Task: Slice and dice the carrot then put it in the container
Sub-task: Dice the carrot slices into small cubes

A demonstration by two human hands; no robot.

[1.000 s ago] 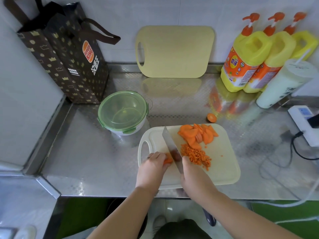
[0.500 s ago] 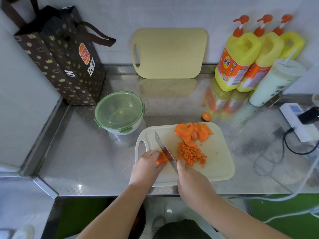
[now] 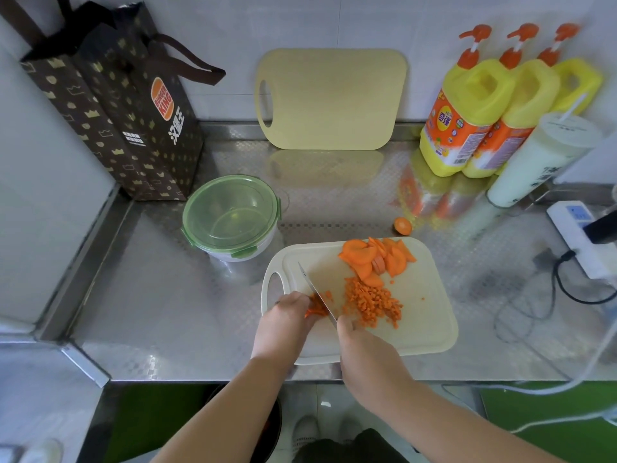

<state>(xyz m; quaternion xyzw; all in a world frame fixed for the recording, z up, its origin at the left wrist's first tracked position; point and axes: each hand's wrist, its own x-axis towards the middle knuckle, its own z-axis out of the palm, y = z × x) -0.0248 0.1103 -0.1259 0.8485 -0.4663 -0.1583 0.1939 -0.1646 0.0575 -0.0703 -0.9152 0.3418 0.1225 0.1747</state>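
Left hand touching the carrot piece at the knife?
Touching. Head view: the left hand holds the carrot piece, fingertips curled over it, right beside the knife gripped by the right hand.

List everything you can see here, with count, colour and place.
counter: one, steel, under everything
board: one, cream, front centre
spare board: one, pale yellow, against back wall
slices: pile, orange, board's far end
dice: pile, orange, mid-board
carrot end: one, orange, counter behind board
carrot piece: one, orange, under left fingers
container: one, clear, green lid on, left of board
bag: one, brown, back left
bottles: three, yellow, orange pumps, back right
cup: one, white, beside bottles
power strip: one, white, far right
knife: one, silver blade, in right hand
left hand: one, holds carrot piece
right hand: one, grips knife
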